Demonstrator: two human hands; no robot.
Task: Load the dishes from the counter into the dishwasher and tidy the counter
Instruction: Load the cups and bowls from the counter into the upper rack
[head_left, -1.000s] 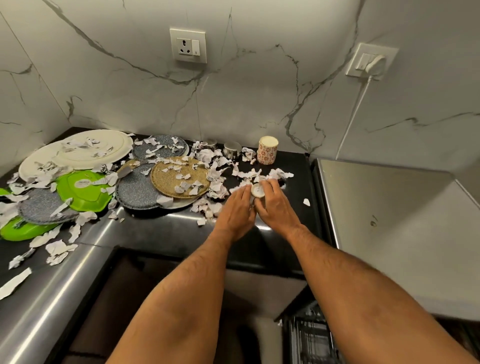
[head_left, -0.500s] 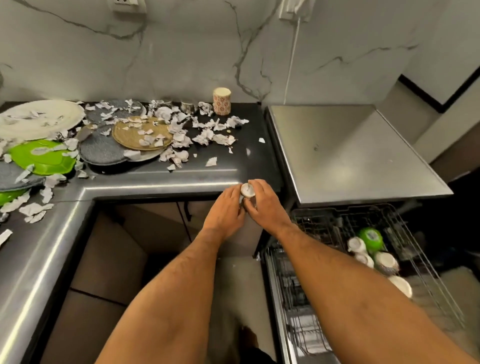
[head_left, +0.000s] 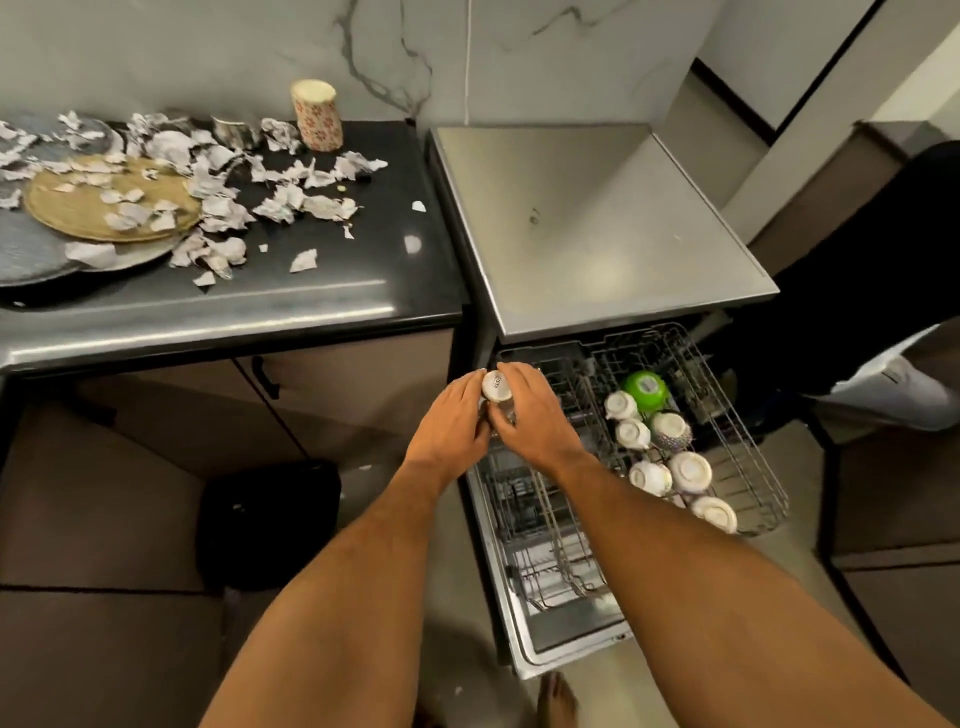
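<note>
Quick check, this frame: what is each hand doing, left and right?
Left hand: curled round the small white cup, holding it above the rack.
Right hand: grips the same cup from the other side.

Cup (head_left: 496, 387): small and white, base up with a label on it, held between both hands above the rack's near-left corner.
Rack (head_left: 758, 467): grey wire, pulled out of the open dishwasher.
Bowls in rack (head_left: 690, 472): several white ones upside down, beside one green bowl (head_left: 645, 389) (also upturned).
Counter (head_left: 332, 306): dark, strewn with torn paper scraps (head_left: 280, 200); stacked plates (head_left: 111, 200) at left, patterned cup (head_left: 317, 115) upright by the wall.
</note>
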